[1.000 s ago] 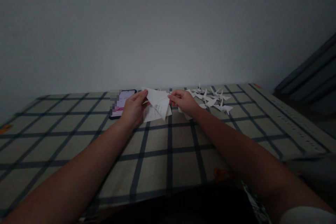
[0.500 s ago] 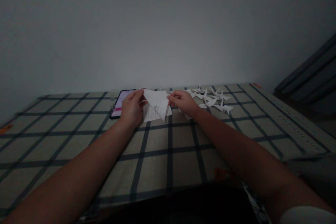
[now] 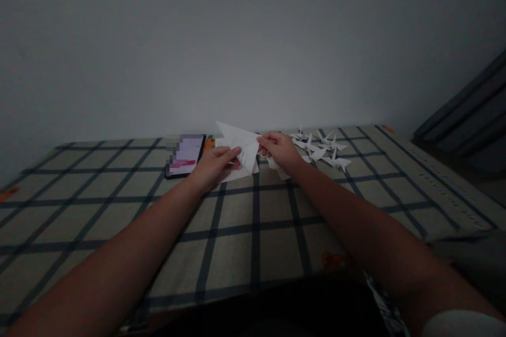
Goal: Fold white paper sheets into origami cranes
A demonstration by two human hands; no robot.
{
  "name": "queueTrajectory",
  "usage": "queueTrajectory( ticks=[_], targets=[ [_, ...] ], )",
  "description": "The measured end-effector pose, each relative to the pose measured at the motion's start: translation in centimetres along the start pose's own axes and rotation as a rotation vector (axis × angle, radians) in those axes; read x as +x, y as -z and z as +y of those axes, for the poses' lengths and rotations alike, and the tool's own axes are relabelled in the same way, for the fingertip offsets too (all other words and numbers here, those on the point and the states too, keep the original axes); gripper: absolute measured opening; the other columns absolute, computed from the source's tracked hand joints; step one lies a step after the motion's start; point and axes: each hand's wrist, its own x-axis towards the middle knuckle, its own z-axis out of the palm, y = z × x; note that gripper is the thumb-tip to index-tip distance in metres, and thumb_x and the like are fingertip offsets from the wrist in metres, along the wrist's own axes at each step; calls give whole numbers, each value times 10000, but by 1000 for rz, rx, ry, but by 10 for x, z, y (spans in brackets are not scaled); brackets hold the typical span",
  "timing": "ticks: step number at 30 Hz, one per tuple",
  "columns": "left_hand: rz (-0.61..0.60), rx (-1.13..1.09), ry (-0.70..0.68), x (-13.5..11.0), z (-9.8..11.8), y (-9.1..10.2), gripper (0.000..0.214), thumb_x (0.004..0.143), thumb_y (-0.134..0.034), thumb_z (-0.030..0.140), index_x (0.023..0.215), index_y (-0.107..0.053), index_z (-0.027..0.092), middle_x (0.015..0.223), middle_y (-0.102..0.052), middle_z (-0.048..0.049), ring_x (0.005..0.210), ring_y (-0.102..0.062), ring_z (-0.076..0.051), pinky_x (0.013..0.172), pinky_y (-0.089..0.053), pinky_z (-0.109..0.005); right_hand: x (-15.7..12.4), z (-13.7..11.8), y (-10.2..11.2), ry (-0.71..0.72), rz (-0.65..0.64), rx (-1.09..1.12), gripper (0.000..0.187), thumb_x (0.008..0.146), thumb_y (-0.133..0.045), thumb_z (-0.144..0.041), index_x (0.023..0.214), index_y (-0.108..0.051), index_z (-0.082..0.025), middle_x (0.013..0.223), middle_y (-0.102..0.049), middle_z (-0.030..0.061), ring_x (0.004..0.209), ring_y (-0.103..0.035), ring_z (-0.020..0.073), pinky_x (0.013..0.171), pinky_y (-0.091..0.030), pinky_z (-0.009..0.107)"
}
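A folded sheet of white paper with faint print is held up between both hands over the table. My left hand pinches its lower left part, thumb on top. My right hand grips its right corner between thumb and fingers. One pointed corner of the sheet sticks up to the upper left. Beneath it more white paper shows, partly hidden by the held sheet and my left hand. Another piece of paper lies under my right hand.
A phone with a lit screen lies left of my left hand. Several white paper cranes stand to the right of my right hand. A checked cloth covers the table, which meets a plain wall at the back.
My left hand has moved from the sheet's upper left corner down and right to its lower part. The sheet has turned, its point now up to the left. My right hand shifted slightly right.
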Motion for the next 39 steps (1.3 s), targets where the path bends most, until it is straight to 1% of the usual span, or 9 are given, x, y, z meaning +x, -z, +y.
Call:
queueTrajectory(
  ticks=[3,7,13,17,21,27,30,36,39],
  targets=[
    [34,117,-33,-3,1,1,429,662,-841,536,562,-658,161,554,-610,-40,477,-483,-108,456,-320,-234,0,-2,-1,-25,8,10,250,855,-649,-416,767,-636,-182,693,-649,-2,563,-526,93,562,-422,233],
    [73,198,-100,-4,4,5,442,695,-817,523,514,-625,169,497,-560,-23,448,-437,-104,451,-272,-242,-2,-7,-4,-78,-7,45,253,861,-652,-406,753,-649,-177,706,-658,5,574,-530,90,562,-423,228],
    [116,200,-149,-1,0,7,406,660,-838,476,516,-622,164,519,-584,-27,463,-478,-110,466,-312,-237,-3,-5,-5,-140,-93,116,281,861,-662,-448,787,-662,-177,740,-660,7,594,-549,88,534,-425,214],
    [84,191,-150,2,-6,10,390,640,-849,468,530,-636,160,531,-601,-33,466,-491,-112,465,-335,-235,-2,0,-3,-188,-157,99,212,811,-719,-372,901,-694,-182,715,-643,-18,573,-524,79,534,-426,207],
    [36,146,-124,3,-9,9,359,639,-858,457,576,-668,159,555,-623,-38,488,-526,-123,473,-382,-236,-3,1,-2,-141,-223,67,239,810,-714,-404,816,-682,-167,665,-607,-23,575,-518,83,528,-407,207],
    [-65,-21,12,-2,-2,-1,347,636,-863,459,706,-727,148,749,-724,-95,635,-641,-177,557,-489,-267,-4,-4,-2,-115,-106,96,241,792,-723,-394,792,-645,-167,644,-611,-19,577,-536,93,558,-426,222],
    [-84,10,13,-5,-1,-2,381,636,-861,494,697,-731,141,715,-719,-91,617,-635,-173,558,-482,-265,-4,-7,-3,-129,-78,85,217,793,-722,-364,765,-626,-172,637,-605,-20,573,-532,92,551,-426,218],
    [-100,87,4,-7,0,4,374,616,-862,489,690,-750,140,718,-738,-94,584,-631,-178,552,-463,-272,-7,-9,-6,-156,-225,69,224,802,-713,-380,795,-645,-167,654,-608,-14,561,-536,99,514,-410,221],
    [-108,116,-1,-7,0,3,374,630,-857,494,698,-759,139,711,-736,-92,574,-623,-169,547,-457,-268,-8,-9,-5,-148,-241,49,236,768,-748,-373,765,-651,-158,657,-620,-7,557,-525,97,517,-411,226]
  ],
)
